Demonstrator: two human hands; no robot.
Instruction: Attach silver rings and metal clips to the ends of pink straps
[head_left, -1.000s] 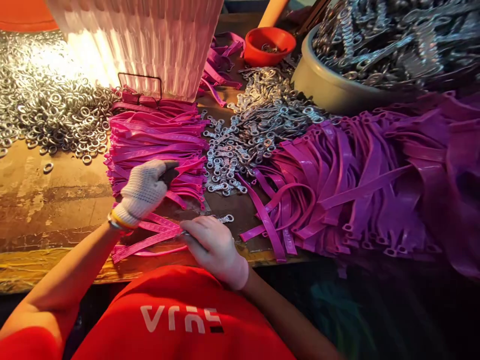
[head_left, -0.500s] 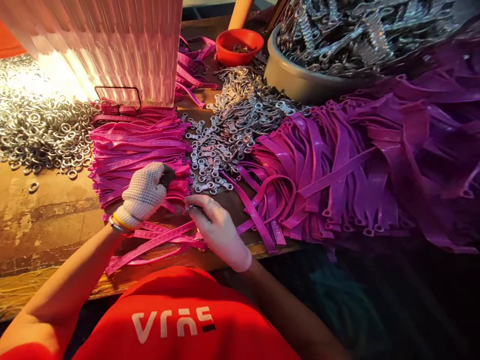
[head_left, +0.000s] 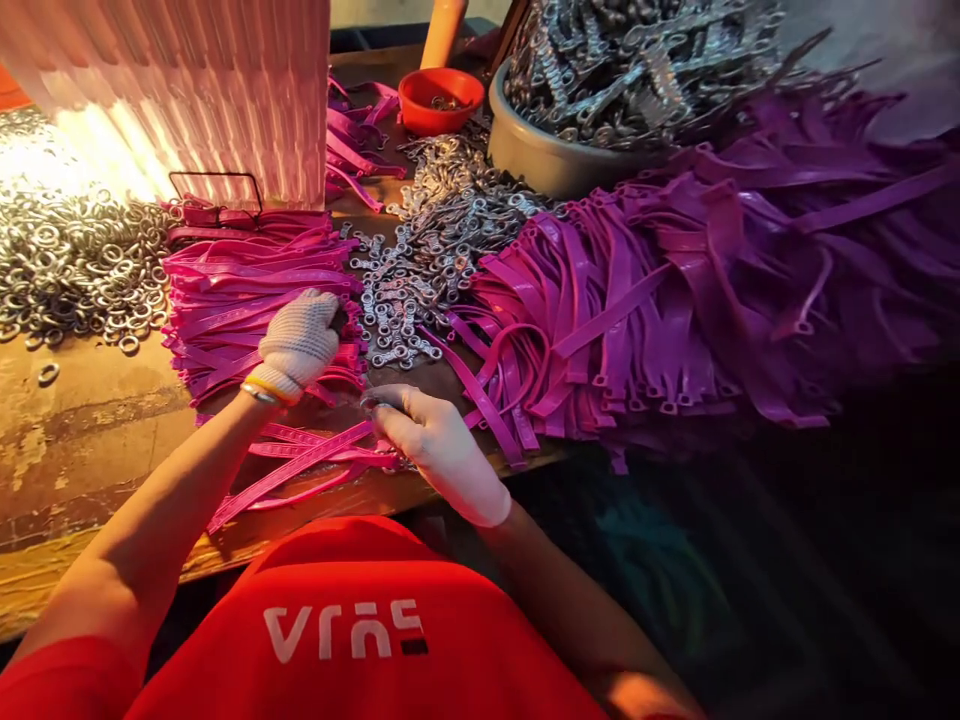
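My left hand (head_left: pixel 301 335), in a dotted white knit glove with dark fingertips, rests over the right ends of a row of pink straps (head_left: pixel 225 305). Its fingers are curled, and whatever they grip is hidden beneath them. My right hand (head_left: pixel 439 440), in a thin pale glove, pinches a small dark metal piece (head_left: pixel 368 402) between thumb and forefinger; its exact kind is too small to tell. Just below, several loose pink straps (head_left: pixel 300 470) lie crossed near the table edge. Beyond my hands spreads a pile of metal links (head_left: pixel 397 300) with ringed ends.
Metal rings (head_left: pixel 90 270) are heaped at left beside a lit, ribbed translucent panel (head_left: pixel 225 100). At the back stand a red bowl (head_left: pixel 435 110) and a grey tub (head_left: pixel 540 150) full of metal pieces. Purple-pink straps (head_left: pixel 637 300) are piled at right, overhanging the table edge.
My left hand has moved up and away across the strap row. My right hand keeps its pinch near the same spot. The whole view has shifted, with the table things now further left.
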